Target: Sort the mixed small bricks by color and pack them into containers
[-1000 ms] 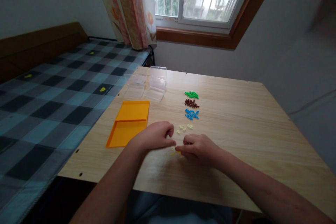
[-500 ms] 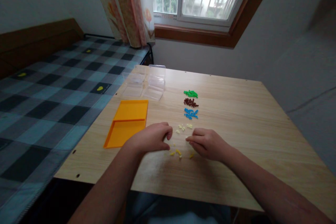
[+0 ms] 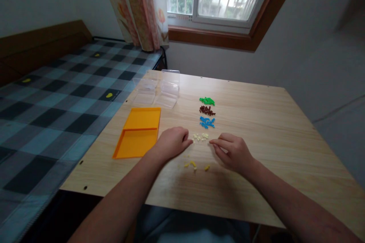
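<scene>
My left hand (image 3: 172, 142) and my right hand (image 3: 234, 152) rest on the wooden table (image 3: 256, 140), one on each side of a small heap of cream pieces (image 3: 200, 136). Both hands have curled fingers whose tips press in toward that heap. A few yellow pieces (image 3: 194, 165) lie loose just in front of the hands. Behind the cream heap stand a blue heap (image 3: 207, 122), a brown heap (image 3: 207, 111) and a green heap (image 3: 207, 101) in a row.
An orange tray (image 3: 138, 132) with two compartments lies to the left of my left hand. Clear plastic boxes (image 3: 159, 93) stand behind it near the table's far left corner. A bed with a checked cover (image 3: 57, 98) adjoins the table's left edge.
Both hands moved away from the yellow pieces and forward to the cream heap, which now looks more gathered. The yellow pieces now lie uncovered.
</scene>
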Motion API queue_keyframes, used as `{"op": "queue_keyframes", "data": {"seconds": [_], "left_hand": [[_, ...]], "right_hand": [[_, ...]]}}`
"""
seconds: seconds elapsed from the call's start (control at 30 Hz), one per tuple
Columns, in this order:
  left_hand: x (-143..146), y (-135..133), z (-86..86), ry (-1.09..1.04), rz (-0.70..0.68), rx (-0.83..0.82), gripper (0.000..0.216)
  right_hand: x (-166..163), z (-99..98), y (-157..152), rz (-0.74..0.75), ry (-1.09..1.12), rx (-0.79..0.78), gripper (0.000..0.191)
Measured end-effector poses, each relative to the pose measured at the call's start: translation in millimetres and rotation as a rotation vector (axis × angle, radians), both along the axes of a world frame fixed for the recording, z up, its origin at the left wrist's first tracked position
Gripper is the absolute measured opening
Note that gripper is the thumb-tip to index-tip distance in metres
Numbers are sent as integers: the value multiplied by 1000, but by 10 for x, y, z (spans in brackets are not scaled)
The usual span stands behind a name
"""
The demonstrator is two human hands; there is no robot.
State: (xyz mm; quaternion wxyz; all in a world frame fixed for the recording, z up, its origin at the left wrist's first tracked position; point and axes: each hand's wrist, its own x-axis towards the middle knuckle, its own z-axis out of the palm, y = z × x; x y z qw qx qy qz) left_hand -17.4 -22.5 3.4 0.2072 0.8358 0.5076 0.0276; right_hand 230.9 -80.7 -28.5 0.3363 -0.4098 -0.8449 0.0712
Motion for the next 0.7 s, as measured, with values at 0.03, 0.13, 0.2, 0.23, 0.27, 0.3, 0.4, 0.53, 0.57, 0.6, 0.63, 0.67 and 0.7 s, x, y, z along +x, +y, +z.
{"op": "queue_keyframes", "data": {"seconds": [0.03, 0.13, 0.2, 0.23, 0.27, 0.3, 0.4, 0.53, 0.57, 0.6, 0.63, 0.67, 0.7], "left_hand": [[4, 0, 4, -6, 3, 6, 29], [-86, -1, 50, -56, -65, -47, 33], [-199, -5, 103, -74, -144, -147, 29], [-255, -8, 130, -74, -175, -202, 26], [-304, -10, 156, -70, -199, -250, 23], [-344, -11, 178, -63, -217, -287, 22], [-395, -12, 214, -24, -247, -350, 24], [-357, -27, 213, 32, -256, -351, 27], [-345, -34, 207, 43, -255, -339, 28], [-335, -41, 200, 52, -255, -325, 29], [-328, -47, 193, 59, -254, -311, 29], [-324, -52, 184, 65, -253, -298, 29], [-323, -56, 175, 70, -256, -287, 28]], "right_hand": [[-10, 22, -15, 18, 37, 25, 18], [-79, 60, -66, 152, 49, 57, 15], [-142, 58, -98, 274, -9, 47, 16], [-172, 52, -110, 326, -39, 41, 17], [-199, 44, -118, 369, -69, 36, 17], [-220, 37, -122, 399, -96, 29, 17], [-251, 25, -117, 449, -166, -5, 18], [-244, 21, -103, 466, -213, -45, 19], [-241, 19, -101, 466, -217, -52, 19], [-238, 16, -101, 467, -218, -57, 19], [-235, 13, -100, 469, -218, -61, 20], [-232, 10, -101, 469, -215, -64, 21], [-228, 7, -101, 468, -213, -66, 21]]}}
